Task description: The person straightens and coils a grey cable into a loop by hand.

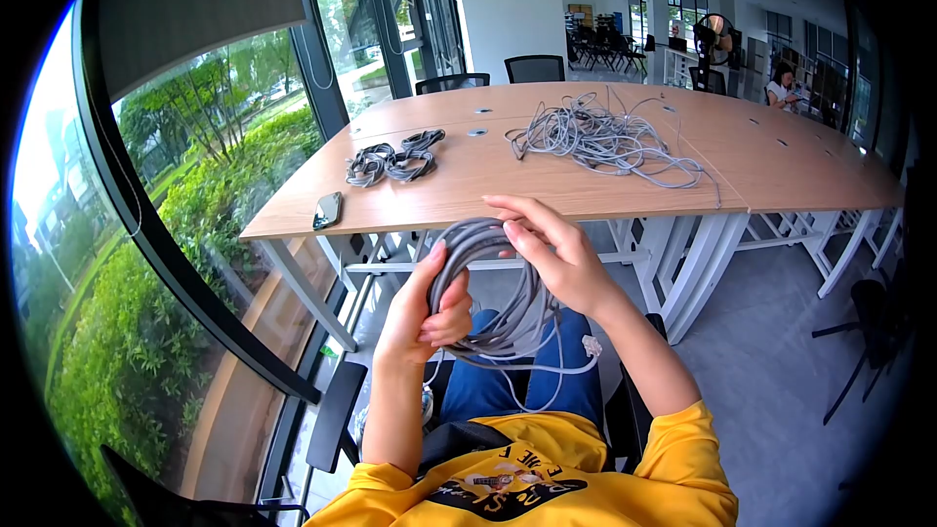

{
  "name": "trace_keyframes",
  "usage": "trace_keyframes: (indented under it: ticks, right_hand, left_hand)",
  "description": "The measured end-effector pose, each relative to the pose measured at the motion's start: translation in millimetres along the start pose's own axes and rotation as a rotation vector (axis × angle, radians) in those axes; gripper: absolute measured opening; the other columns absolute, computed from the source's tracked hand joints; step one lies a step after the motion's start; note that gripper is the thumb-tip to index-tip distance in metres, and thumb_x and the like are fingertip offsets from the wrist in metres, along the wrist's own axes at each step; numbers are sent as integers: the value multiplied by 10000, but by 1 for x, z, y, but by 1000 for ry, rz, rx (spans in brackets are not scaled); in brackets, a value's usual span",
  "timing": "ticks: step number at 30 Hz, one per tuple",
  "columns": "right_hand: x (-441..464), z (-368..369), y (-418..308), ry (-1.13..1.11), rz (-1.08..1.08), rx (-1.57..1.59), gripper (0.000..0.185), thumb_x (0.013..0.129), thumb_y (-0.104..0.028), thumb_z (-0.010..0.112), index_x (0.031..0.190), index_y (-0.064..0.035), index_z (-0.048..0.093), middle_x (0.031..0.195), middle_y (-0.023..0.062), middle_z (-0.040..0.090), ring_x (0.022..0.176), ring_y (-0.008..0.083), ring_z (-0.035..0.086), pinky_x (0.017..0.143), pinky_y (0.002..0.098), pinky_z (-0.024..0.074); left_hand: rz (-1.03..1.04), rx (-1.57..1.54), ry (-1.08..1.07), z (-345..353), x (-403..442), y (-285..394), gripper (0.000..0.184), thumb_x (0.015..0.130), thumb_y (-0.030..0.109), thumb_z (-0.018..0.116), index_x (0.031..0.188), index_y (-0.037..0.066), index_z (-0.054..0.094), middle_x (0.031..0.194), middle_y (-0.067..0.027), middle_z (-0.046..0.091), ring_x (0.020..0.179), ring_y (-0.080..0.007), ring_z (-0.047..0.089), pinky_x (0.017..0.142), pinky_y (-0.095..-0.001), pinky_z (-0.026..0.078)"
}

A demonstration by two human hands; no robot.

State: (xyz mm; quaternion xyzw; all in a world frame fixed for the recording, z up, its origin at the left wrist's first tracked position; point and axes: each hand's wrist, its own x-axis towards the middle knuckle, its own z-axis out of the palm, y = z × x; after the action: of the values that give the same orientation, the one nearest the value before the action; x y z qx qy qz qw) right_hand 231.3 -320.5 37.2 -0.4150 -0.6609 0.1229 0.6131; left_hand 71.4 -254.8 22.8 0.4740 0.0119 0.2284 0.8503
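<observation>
A coiled grey cable is held up above my lap, in front of the table's near edge. My left hand is wrapped round the left side of the coil. At the coil's upper right is my right hand, its fingers apart, the thumb and fingertips near or against the strands; whether it grips one cannot be made out. A loose end with a pale connector hangs at the right of the coil, over my blue trousers.
On the wooden table lie several bundled cables, a phone and a tangled heap of grey cable. Black chairs stand behind it. A person sits far back at the right. Windows line the left.
</observation>
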Motion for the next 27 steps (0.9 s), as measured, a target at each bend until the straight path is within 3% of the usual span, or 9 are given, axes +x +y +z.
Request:
trace_keyframes:
  ticks: [2, 3, 5, 7, 12, 15, 22, 25, 27]
  right_hand:
    - [1, -1, -3, -108, -40, -119, 281, 817, -251, 480, 1015, -55, 513, 903, 119, 570, 710, 222, 578, 610, 281, 444]
    - [2, -1, -3, -108, -40, -119, 281, 817, -251, 480, 1015, -55, 513, 903, 119, 570, 710, 222, 578, 610, 281, 444]
    - [3, 0, -3, -71, -302, -399, 299, 809, -275, 487, 1015, -60, 513, 924, 126, 567, 761, 267, 576, 605, 308, 450]
    - [4, 4, 3, -37, -379, -413, 307, 810, -299, 481, 1004, -64, 520, 871, 130, 583, 736, 282, 579, 589, 329, 457]
    - [3, 2, -1, 11, -171, -329, 256, 820, -266, 481, 771, -23, 545, 544, 124, 527, 476, 245, 537, 428, 310, 390]
    - [6, 4, 1, 74, -219, -360, 266, 816, -253, 491, 697, -17, 523, 480, 122, 470, 419, 231, 495, 393, 308, 347]
    - [6, 6, 0, 96, -253, -380, 276, 806, -276, 508, 704, -19, 517, 479, 106, 462, 419, 210, 496, 391, 282, 350]
    - [3, 12, 7, 147, -299, -259, 286, 791, -306, 533, 731, -26, 509, 499, 62, 486, 427, 150, 499, 398, 244, 355]
    - [-2, 20, 8, 226, -154, -48, 310, 784, -333, 541, 742, -30, 492, 526, 17, 501, 462, 93, 500, 415, 205, 362]
  left_hand:
    - [-33, 69, 18, 4, -2, -2, 502, 864, 455, 218, 523, 98, 310, 335, 42, 229, 247, -34, 154, 244, -178, 128]
    - [-65, 139, 36, 6, -2, -3, 505, 864, 456, 229, 530, 90, 324, 347, 39, 230, 258, -34, 154, 251, -184, 127]
    - [-59, 107, 24, 4, -2, -4, 512, 863, 464, 220, 538, 84, 333, 351, 39, 228, 258, -34, 150, 250, -182, 123]
    - [-49, 25, 6, 4, -1, -5, 531, 854, 489, 193, 518, 94, 303, 323, 36, 231, 237, -33, 148, 237, -170, 118]
    - [-65, -64, -35, 9, 3, -3, 541, 857, 481, 179, 530, 74, 323, 323, 36, 239, 227, -33, 157, 232, -166, 126]
    - [-61, -100, -97, 6, 2, -4, 521, 869, 443, 196, 585, 46, 375, 347, 31, 246, 249, -43, 154, 237, -171, 123]
    - [-37, -145, -127, 6, 1, -2, 504, 872, 438, 198, 566, 68, 351, 343, 46, 233, 248, -37, 149, 240, -168, 121]
    - [-2, -215, -128, 5, -1, -3, 500, 869, 450, 196, 540, 94, 320, 332, 51, 227, 238, -35, 149, 240, -167, 120]
    - [82, -292, -175, 1, -1, 0, 496, 865, 461, 197, 522, 118, 300, 320, 52, 228, 223, -38, 152, 238, -170, 117]
